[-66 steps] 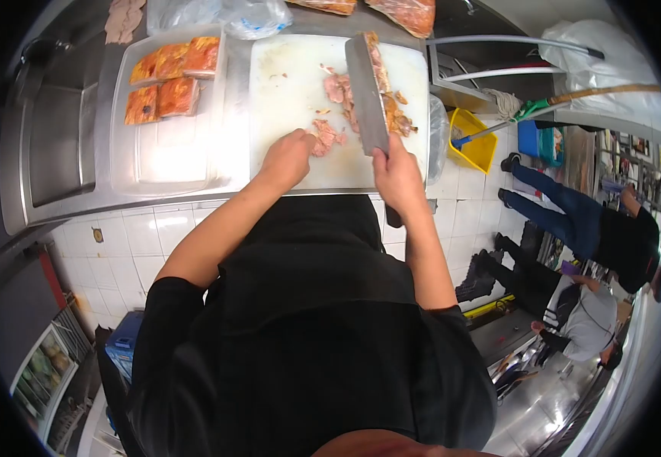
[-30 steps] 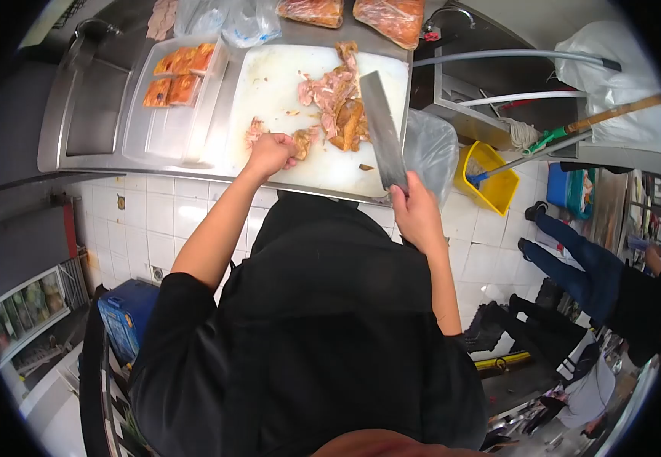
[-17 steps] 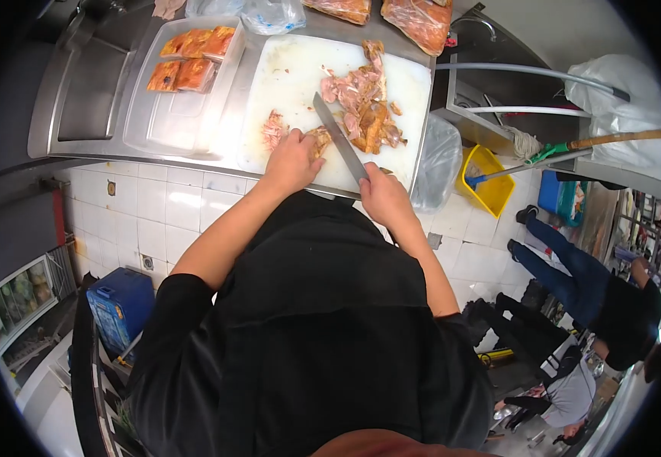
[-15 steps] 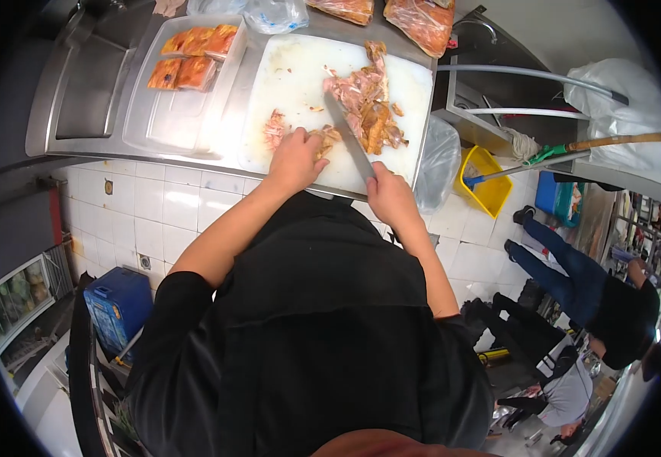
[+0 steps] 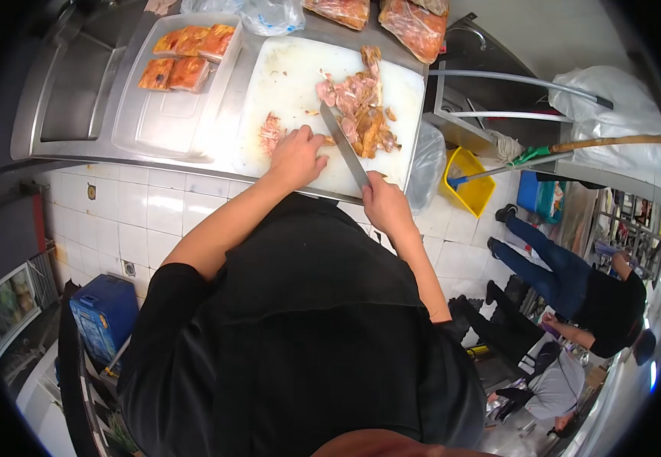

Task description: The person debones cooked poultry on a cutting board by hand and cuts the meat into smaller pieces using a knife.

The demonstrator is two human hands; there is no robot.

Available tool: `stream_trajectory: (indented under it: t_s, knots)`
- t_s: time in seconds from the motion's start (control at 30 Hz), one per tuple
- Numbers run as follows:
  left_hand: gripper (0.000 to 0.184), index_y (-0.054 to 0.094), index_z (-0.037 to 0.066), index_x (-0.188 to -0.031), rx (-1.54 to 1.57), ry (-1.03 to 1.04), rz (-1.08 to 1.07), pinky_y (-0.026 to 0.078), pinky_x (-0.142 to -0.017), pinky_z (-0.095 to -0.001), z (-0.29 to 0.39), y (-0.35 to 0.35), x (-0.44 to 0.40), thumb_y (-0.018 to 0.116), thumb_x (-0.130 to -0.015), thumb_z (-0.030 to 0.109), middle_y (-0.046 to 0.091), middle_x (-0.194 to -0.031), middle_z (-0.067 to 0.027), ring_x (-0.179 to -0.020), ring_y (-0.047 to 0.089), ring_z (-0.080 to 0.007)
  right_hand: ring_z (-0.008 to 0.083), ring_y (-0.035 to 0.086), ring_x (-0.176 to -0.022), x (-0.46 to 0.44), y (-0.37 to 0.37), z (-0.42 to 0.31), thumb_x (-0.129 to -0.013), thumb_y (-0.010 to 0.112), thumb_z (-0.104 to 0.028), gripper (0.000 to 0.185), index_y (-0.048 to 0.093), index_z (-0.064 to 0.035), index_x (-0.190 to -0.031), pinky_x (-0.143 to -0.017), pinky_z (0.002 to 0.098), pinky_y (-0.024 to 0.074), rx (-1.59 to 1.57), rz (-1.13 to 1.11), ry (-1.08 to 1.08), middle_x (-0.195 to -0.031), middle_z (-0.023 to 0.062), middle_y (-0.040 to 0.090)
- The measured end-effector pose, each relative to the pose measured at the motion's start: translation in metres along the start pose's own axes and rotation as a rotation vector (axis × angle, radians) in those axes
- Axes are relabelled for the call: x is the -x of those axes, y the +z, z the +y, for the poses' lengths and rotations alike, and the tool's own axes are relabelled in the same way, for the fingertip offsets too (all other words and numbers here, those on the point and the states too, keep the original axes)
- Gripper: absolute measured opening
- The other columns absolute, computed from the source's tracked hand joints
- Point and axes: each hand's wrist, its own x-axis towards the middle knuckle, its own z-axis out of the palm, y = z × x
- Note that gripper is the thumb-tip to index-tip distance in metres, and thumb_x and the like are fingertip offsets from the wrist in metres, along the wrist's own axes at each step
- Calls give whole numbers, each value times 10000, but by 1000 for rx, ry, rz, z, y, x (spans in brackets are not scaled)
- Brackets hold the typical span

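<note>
My right hand [image 5: 386,204] is wrapped round the handle of a long knife [image 5: 348,148]. Its blade slants up and left across the white cutting board [image 5: 278,84], tip close to the meat pile. My left hand [image 5: 297,160] rests on the board with its fingers curled down over a small piece of meat [image 5: 329,141], mostly hidden beneath them. Shredded pink meat [image 5: 271,132] lies just left of that hand. Right of the blade is a heap of chopped cooked meat [image 5: 362,103] with browned skin.
A clear plastic tub [image 5: 147,126] left of the board holds several browned meat blocks [image 5: 188,74]. Wrapped meat slabs [image 5: 414,29] lie behind the board. A yellow bucket [image 5: 469,185] stands on the floor at right. Two other people [image 5: 612,308] are farther right.
The view has shifted slightly. My left hand has moved a little right on the board and covers more of the meat piece. The knife stays in my right hand.
</note>
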Motion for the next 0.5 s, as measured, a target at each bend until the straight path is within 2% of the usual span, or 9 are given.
stream_trajectory:
  t_s: [0.1, 0.17, 0.27, 0.37, 0.5]
  knots:
    - [285, 655, 85, -1032, -17, -49, 10, 484, -824, -429, -6, 5, -13, 718, -772, 183, 559, -986, -126, -943, 575, -321, 463, 628, -770, 7, -3, 3, -902, 520, -143, 203, 540, -30, -1069, -709, 558, 481, -19, 13, 3, -772, 259, 646]
    - [222, 670, 78, -980, -52, 71, -89, 481, -816, -437, -8, 0, -18, 698, -769, 137, 579, -941, -105, -938, 581, -311, 463, 628, -763, 9, -5, 3, -901, 522, -141, 210, 538, -27, -1077, -701, 558, 482, 6, 14, 12, -770, 261, 645]
    - [147, 675, 63, -912, 35, 175, -43, 485, -802, -438, -17, 7, -15, 672, -768, 94, 594, -898, -89, -929, 586, -303, 462, 627, -750, 10, -4, 6, -902, 526, -142, 216, 530, -22, -1082, -683, 557, 483, 25, 41, 4, -763, 264, 642]
    - [89, 670, 60, -869, 79, 79, 61, 483, -797, -430, -19, 15, -7, 644, -784, 69, 600, -875, -91, -915, 586, -297, 458, 629, -726, 5, -2, -7, -902, 523, -140, 202, 512, -12, -1058, -658, 555, 486, -4, 70, -26, -743, 265, 639]
    - [49, 658, 60, -832, 102, 135, 43, 482, -795, -420, -19, 19, -6, 629, -794, 67, 591, -853, -101, -896, 585, -302, 448, 636, -681, -17, 8, -26, -894, 501, -115, 159, 475, 11, -986, -627, 548, 501, 59, 15, -93, -702, 264, 635]
